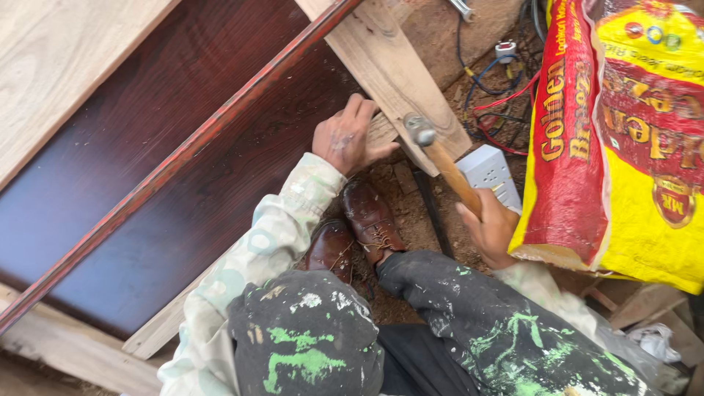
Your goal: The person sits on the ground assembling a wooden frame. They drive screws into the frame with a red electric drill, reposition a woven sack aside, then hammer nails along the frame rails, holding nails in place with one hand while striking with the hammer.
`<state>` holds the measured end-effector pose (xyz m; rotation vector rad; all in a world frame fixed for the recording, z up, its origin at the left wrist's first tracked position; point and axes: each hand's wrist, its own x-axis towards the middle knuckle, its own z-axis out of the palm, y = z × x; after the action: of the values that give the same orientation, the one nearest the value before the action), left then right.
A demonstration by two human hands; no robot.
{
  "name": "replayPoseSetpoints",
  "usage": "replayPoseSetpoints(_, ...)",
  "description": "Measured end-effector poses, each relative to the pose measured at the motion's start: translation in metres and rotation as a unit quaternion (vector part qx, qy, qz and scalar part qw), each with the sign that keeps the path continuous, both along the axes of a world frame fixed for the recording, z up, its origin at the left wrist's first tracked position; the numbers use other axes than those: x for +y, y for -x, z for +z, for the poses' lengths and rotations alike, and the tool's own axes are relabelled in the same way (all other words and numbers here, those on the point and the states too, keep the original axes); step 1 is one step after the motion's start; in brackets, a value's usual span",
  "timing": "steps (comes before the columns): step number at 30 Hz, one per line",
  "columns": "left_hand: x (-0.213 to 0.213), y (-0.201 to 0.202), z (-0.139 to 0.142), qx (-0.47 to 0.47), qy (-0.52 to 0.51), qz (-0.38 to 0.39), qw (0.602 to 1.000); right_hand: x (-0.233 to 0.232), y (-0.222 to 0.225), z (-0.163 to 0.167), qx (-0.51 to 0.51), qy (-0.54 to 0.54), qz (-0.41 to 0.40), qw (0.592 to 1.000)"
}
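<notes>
While we crouch over the work, our right hand [493,229] is closed around the lower part of a hammer [440,158] by its pale wooden handle, the steel head raised just above the end of a light wooden plank [396,77]. Our left hand [346,138] lies with fingers curled, pressing on a small wood block [381,130] at the plank's edge; it steadies rather than grips. The plank runs diagonally over a dark red-brown panel [154,169], beside a reddish rail [191,150]. Judgement on handling: the hammer is head-heavy and rigid, so a hold low on the handle gives swing but less control; the handle looks dry and not slippery. The small block looks light and stiff, liable to shift or split if struck off-centre, so fingers should sit well back from the strike point. Whether a nail is present we cannot tell. Nearby: brown shoes [370,220] on dirt ground, a white socket box [490,169] with tangled wires [499,95], and a red-and-yellow sack [631,139] touching the right hand.
</notes>
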<state>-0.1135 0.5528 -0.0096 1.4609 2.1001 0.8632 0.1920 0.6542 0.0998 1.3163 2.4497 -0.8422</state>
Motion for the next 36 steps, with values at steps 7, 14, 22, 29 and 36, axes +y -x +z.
replayPoseSetpoints(7,-0.001,0.0,0.002,-0.004,0.006,-0.007,1.0,-0.01,-0.032,-0.027,0.094,0.019,-0.002,0.995)
replayPoseSetpoints(14,-0.002,0.0,0.006,0.0,0.002,-0.003,1.0,0.008,-0.087,0.024,0.39,-0.006,-0.008,0.921)
replayPoseSetpoints(22,-0.005,-0.007,0.005,0.012,-0.001,-0.003,1.0,0.005,-0.046,-0.014,0.179,-0.068,0.041,0.981)
replayPoseSetpoints(29,-0.006,-0.007,0.009,0.019,-0.008,-0.002,1.0,-0.027,-0.03,-0.019,0.072,0.065,-0.014,0.995)
replayPoseSetpoints(36,-0.005,-0.007,0.01,0.004,0.013,-0.013,1.0,-0.008,-0.037,-0.002,0.239,-0.034,-0.016,0.97)
